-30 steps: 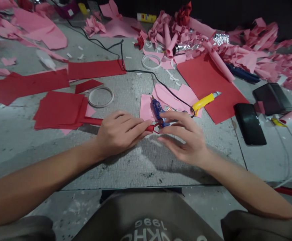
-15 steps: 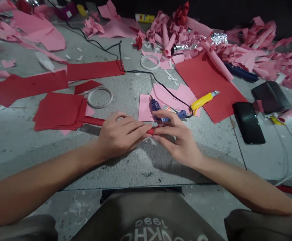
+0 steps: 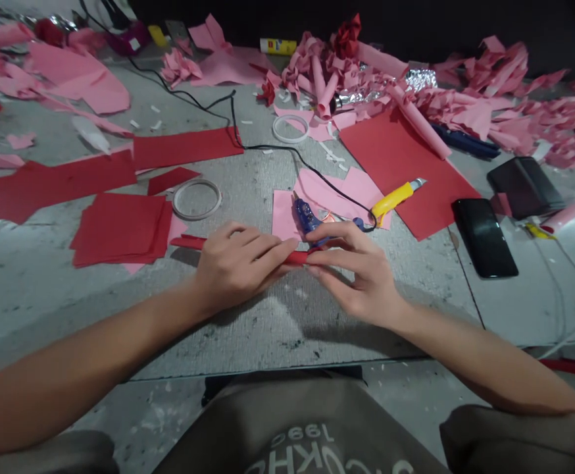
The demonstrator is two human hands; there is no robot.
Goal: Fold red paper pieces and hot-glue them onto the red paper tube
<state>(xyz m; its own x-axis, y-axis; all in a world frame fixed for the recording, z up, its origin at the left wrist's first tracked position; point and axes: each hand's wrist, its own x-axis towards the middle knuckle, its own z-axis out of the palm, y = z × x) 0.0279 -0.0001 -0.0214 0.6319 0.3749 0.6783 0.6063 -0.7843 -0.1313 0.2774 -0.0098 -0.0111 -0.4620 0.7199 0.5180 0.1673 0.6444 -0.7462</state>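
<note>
A thin red paper roll lies sideways between my hands, just above the grey table. My left hand is closed over its middle, and the roll's left end sticks out past the knuckles. At the right end, my right hand pinches the roll between thumb and fingertips. Right behind the right fingers lies a blue glue gun, partly covered by them. To the left is a stack of red paper squares, close to the roll's free end.
A yellow box cutter rests by a red sheet. Tape rings, a black phone and a black box lie around. The black cord crosses the table. Crumpled pink paper heaps along the back.
My right hand has shifted slightly right along the roll, and a little more red shows between the hands. The whole view has tilted slightly.
</note>
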